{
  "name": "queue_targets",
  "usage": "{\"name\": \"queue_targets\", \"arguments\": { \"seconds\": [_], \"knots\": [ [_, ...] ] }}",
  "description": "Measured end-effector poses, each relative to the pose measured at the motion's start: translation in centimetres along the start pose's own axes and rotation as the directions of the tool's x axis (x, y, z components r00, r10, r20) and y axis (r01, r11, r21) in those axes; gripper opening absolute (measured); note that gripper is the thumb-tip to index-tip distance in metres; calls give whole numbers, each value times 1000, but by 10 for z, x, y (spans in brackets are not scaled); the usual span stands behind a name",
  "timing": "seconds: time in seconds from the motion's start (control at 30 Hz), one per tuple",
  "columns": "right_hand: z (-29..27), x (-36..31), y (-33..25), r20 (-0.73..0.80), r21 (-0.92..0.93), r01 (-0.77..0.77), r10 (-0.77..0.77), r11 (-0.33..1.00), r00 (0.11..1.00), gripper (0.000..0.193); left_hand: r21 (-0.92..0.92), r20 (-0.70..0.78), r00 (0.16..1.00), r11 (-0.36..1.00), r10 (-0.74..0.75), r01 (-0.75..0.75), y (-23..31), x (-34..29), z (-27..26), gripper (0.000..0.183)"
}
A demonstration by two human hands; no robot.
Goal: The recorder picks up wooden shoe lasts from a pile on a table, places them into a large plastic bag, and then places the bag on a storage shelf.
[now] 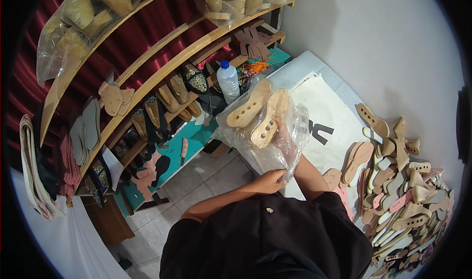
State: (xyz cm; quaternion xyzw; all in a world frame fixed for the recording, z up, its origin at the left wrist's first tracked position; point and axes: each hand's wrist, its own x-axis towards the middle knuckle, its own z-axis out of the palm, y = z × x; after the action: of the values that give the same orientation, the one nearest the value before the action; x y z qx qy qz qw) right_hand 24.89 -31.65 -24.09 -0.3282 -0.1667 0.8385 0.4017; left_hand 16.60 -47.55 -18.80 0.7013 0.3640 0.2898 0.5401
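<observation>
A clear plastic bag [300,119] lies over the near left corner of the white table, with two pale wooden shoe soles [249,103] in it. Each sole has a row of round holes. My right hand [285,140] reaches into the bag, its fingers closed on the edge of the right-hand wooden sole [276,104]. The plastic partly veils those fingers. Lower down, my left hand [269,182] pinches the gathered mouth of the bag beside my right wrist.
A large heap of soles [393,200] spreads at the right. Behind the bag stands a water bottle with a blue cap [228,82]. Wooden shelves [147,87] with shoes and insoles curve along the left above a teal bench [189,140]. A knife with a wrapped handle [184,149] lies there.
</observation>
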Motion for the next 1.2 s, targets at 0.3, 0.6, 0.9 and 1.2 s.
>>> {"name": "queue_targets", "arguments": {
  "seconds": [0.3,0.6,0.9,1.2],
  "knots": [
    [7,-4,3,60,20,101,-102,995,993,50,475,-177,981,880,86,9,70,-12,-98,39],
    [45,-1,23,22,1,134,-134,991,991,47,-215,-258,913,940,-316,265,-133,36,-231,70],
    [-6,51,35,-187,-110,358,-373,927,909,40,-367,-123,891,855,-436,368,-99,73,-192,50],
    [16,34,23,-97,-187,369,-390,911,916,37,109,-404,892,957,-204,268,-99,70,-206,81]
  ]
}}
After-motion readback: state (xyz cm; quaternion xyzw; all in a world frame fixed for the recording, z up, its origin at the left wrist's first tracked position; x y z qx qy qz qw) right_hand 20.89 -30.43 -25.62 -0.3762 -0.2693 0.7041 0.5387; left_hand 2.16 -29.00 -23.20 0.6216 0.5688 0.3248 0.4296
